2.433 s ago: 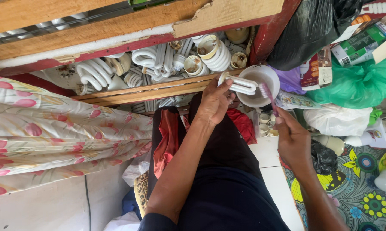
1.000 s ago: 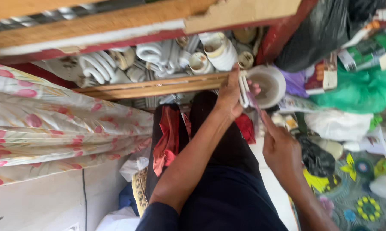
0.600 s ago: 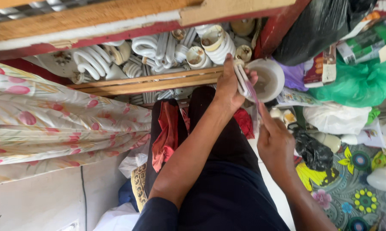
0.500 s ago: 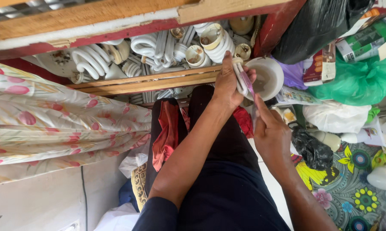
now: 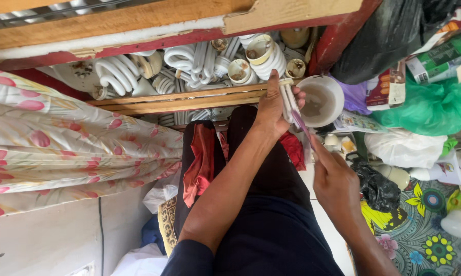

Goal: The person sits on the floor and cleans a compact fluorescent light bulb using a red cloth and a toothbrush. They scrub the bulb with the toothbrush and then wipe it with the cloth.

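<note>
Cluttered crate [image 5: 179,102] of spent bulbs [image 5: 189,59] behind, the left hand [image 5: 274,107] grips a white lamp tube [image 5: 287,99] upright beside a bowl [image 5: 325,99]; the right hand [image 5: 335,179], pinching a thin tool [image 5: 303,125], points up at it.

Bulbs [image 5: 199,64] in crate [image 5: 179,102]; bowl [image 5: 322,99] just right
</note>
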